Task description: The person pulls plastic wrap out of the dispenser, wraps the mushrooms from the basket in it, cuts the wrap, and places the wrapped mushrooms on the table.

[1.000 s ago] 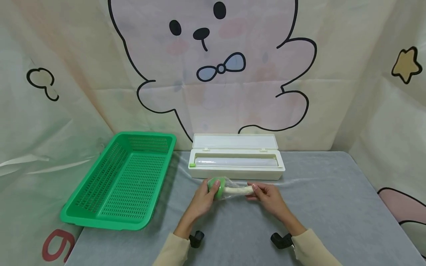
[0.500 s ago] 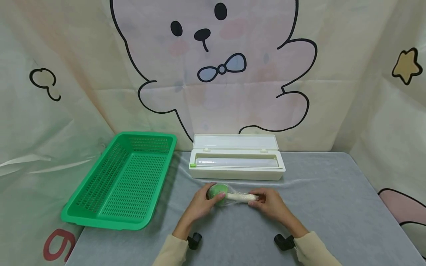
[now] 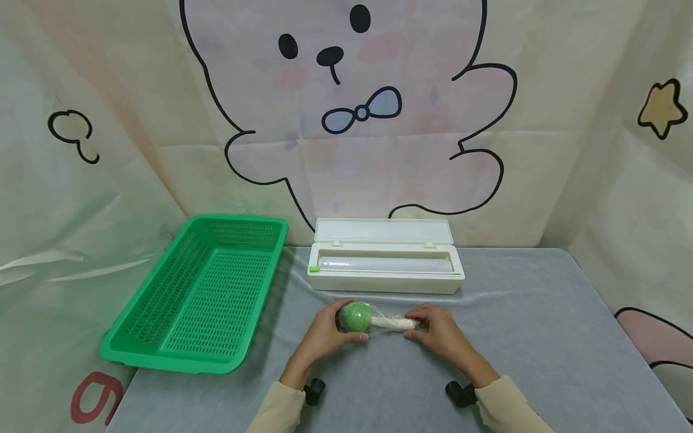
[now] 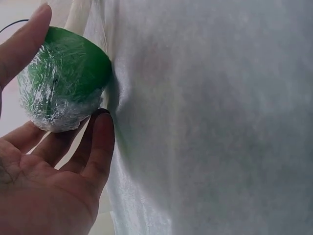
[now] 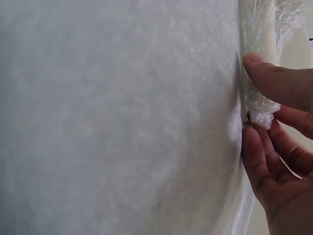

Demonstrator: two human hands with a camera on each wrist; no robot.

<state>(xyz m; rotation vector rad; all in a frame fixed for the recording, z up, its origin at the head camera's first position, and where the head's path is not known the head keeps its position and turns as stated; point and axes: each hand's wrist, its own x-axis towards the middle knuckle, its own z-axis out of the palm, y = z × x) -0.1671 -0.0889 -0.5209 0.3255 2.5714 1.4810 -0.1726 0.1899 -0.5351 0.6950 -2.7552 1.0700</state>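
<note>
Wrapped green-headed toy [image 3: 373,320] held at both ends, near front-middle of the desk [image 3: 541,337].
Green head gripped by left hand [image 3: 325,334], pale handle end pinched by right hand [image 3: 441,334]; just in front of film box [image 3: 384,272], green basket [image 3: 197,294] toward left edge.
</note>
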